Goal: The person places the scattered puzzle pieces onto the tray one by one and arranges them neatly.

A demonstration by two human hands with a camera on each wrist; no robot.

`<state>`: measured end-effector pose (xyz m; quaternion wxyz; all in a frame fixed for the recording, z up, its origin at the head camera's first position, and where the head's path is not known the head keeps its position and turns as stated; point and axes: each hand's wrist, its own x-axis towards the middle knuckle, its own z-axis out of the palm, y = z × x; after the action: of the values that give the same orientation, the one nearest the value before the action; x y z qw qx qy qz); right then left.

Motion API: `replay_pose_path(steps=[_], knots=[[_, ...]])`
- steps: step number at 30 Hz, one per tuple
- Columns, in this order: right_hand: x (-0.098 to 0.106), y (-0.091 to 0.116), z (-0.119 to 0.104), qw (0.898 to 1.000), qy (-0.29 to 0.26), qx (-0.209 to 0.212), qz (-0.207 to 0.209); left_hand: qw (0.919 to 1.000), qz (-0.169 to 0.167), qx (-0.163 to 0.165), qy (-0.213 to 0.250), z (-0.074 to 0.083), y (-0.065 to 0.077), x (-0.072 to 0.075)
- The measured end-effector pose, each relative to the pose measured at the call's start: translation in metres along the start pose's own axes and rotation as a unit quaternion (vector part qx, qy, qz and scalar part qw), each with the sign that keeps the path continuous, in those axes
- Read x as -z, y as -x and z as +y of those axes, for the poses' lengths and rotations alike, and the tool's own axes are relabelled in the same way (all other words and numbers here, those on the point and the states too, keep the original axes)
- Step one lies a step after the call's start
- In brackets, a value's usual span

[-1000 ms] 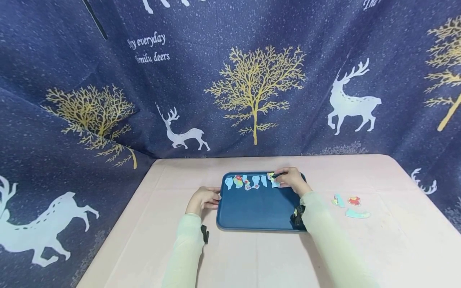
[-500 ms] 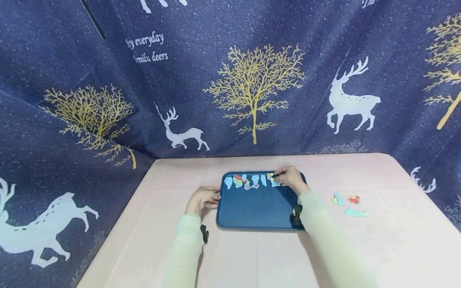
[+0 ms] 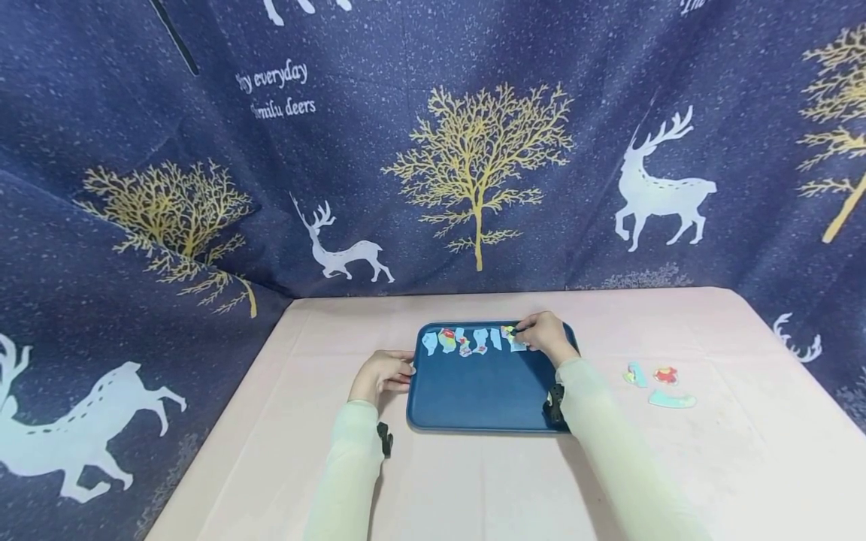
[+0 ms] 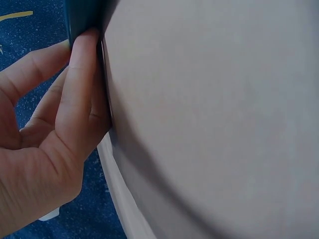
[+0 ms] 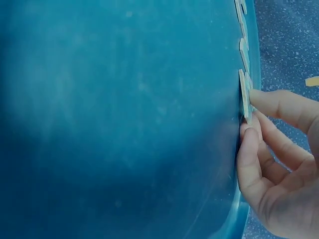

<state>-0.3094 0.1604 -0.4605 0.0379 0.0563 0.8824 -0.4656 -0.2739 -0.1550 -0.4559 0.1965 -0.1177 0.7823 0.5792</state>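
Observation:
A dark blue tray [image 3: 487,394] lies on the table, with several flat puzzle pieces, light blue with red and yellow print, in a row along its far edge. My left hand [image 3: 383,373] holds the tray's left side; the left wrist view has thumb and fingers [image 4: 83,55] at its rim. At the far right of the row, my right hand [image 3: 546,336] pinches a puzzle piece [image 3: 518,346], partly hidden under the fingers. In the right wrist view that puzzle piece [image 5: 244,94] lies low against the tray, with a fingertip on its face and other fingers at its end.
Right of the tray, three loose puzzle pieces lie on the pale pink tablecloth [image 3: 744,451]: a blue-yellow piece [image 3: 635,375], a red piece [image 3: 666,375] and a curved light-blue piece [image 3: 672,400]. A dark blue deer-print curtain [image 3: 338,150] hangs behind the table.
My right hand and forearm have shifted slightly left while staying at the same puzzle piece. The left hand keeps its place on the tray's side.

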Motion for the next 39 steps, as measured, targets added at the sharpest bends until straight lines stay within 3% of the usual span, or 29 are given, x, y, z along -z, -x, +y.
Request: replay_pose_path(steps=[10,22,32,39], knots=[[0.000,0.004,-0.005,0.999,0.008,-0.033,0.009,0.9999,0.009,0.012,-0.003,0.002,0.001,-0.002],[0.001,0.002,-0.004,0.999,0.002,-0.039,0.003,0.9999,0.005,0.011,0.000,0.001,0.001,-0.001],[0.005,0.002,-0.001,0.996,-0.084,-0.003,-0.025,1.0000,0.006,0.007,-0.001,-0.001,-0.001,-0.001],[0.014,0.002,0.001,0.989,-0.135,0.053,-0.029,1.0000,0.004,0.006,0.001,0.000,-0.001,-0.001]])
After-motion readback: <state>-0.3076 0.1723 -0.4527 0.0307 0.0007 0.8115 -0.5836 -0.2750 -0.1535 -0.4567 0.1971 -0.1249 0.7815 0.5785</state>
